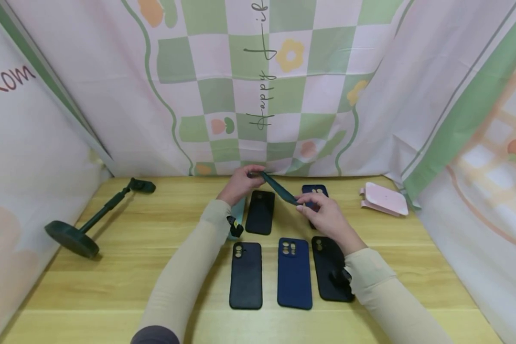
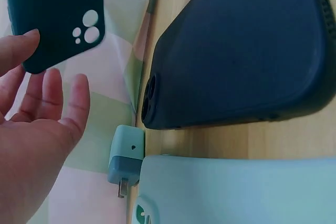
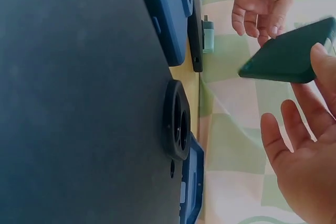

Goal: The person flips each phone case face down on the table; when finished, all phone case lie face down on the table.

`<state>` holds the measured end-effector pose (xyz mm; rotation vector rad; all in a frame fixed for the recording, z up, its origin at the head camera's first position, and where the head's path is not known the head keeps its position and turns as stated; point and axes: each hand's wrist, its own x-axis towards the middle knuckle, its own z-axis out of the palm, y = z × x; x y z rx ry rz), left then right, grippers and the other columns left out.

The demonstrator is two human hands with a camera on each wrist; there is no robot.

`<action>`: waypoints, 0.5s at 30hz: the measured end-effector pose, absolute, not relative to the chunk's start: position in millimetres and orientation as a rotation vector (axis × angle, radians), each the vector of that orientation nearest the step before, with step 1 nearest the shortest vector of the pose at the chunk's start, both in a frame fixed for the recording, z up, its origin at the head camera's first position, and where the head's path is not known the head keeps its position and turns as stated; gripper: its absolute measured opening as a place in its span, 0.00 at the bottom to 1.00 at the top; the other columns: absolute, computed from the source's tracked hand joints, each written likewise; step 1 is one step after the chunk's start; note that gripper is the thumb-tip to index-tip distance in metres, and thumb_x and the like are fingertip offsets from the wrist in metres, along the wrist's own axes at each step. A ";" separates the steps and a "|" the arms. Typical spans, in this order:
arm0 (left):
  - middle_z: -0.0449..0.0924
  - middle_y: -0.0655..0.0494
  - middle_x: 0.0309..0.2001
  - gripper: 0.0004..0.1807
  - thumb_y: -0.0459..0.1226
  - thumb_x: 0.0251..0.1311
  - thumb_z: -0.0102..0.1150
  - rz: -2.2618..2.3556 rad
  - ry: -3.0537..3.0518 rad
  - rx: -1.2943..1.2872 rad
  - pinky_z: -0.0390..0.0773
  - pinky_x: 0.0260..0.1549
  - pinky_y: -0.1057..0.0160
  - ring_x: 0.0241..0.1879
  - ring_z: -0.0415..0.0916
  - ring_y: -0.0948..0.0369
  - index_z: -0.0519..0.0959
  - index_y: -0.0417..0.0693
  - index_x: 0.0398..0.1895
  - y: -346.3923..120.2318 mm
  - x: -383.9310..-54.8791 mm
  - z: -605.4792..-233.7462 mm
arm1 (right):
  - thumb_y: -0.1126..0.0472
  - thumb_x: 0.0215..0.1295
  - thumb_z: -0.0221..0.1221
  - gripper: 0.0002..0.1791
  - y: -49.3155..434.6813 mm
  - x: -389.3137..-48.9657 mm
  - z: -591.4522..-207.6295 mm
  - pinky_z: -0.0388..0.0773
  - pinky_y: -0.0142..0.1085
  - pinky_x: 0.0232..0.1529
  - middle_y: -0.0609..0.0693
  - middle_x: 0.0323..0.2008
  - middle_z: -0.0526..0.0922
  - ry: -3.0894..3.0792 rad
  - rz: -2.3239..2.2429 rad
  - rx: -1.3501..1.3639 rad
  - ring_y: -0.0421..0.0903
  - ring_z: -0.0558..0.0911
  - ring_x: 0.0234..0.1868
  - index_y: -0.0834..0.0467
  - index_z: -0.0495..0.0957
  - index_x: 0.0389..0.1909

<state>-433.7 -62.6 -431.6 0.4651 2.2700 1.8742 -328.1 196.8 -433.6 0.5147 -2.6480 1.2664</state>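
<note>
A dark green phone case (image 1: 279,188) is held up, tilted, over the back of the table. My left hand (image 1: 241,184) pinches its upper left end, close to the round camera holes seen in the left wrist view. At the lower right end my right hand (image 1: 324,215) grips it between thumb and fingers. Beneath my hands lie a black phone case (image 1: 260,213) and a blue one (image 1: 315,190) with camera holes. A light blue case (image 2: 236,187) is partly hidden by my left wrist. Under my right wrist lies another black case (image 1: 328,267).
Nearer the front are a dark phone case (image 1: 246,277) and a navy case (image 1: 294,279). A dark green stand (image 1: 107,210) with a round base is on the left, a pink folded object (image 1: 384,198) on the right. A mint plug (image 2: 126,150) sits by the back curtain (image 1: 249,95).
</note>
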 end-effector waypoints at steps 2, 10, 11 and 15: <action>0.77 0.52 0.51 0.21 0.36 0.62 0.65 1.845 2.305 0.463 0.76 0.47 0.56 0.50 0.74 0.54 0.77 0.45 0.59 -63.2 -434.0 -432.2 | 0.54 0.67 0.63 0.08 195.6 -327.2 -433.5 0.76 0.43 0.38 0.49 0.48 0.84 -2.652 1.273 0.494 0.50 0.81 0.43 0.52 0.83 0.43; 0.75 0.55 0.51 0.19 0.41 0.64 0.64 1.734 2.398 0.469 0.75 0.44 0.56 0.48 0.72 0.55 0.77 0.49 0.58 -63.2 -432.0 -433.8 | 0.56 0.71 0.59 0.17 197.0 -328.6 -435.4 0.78 0.42 0.44 0.54 0.46 0.83 -2.657 1.375 0.503 0.49 0.82 0.45 0.59 0.77 0.56; 0.75 0.54 0.51 0.19 0.41 0.65 0.64 1.733 2.395 0.477 0.75 0.44 0.55 0.48 0.72 0.55 0.77 0.50 0.57 -63.0 -432.0 -434.4 | 0.57 0.71 0.59 0.18 197.2 -328.8 -435.3 0.78 0.41 0.44 0.54 0.46 0.83 -2.657 1.405 0.499 0.49 0.82 0.45 0.61 0.76 0.56; 0.73 0.56 0.54 0.22 0.43 0.66 0.62 1.718 2.383 0.499 0.75 0.47 0.54 0.52 0.71 0.56 0.75 0.49 0.61 -62.9 -431.8 -436.4 | 0.58 0.71 0.59 0.19 198.6 -330.4 -435.4 0.78 0.34 0.43 0.58 0.47 0.83 -2.642 1.540 0.461 0.49 0.81 0.47 0.65 0.73 0.57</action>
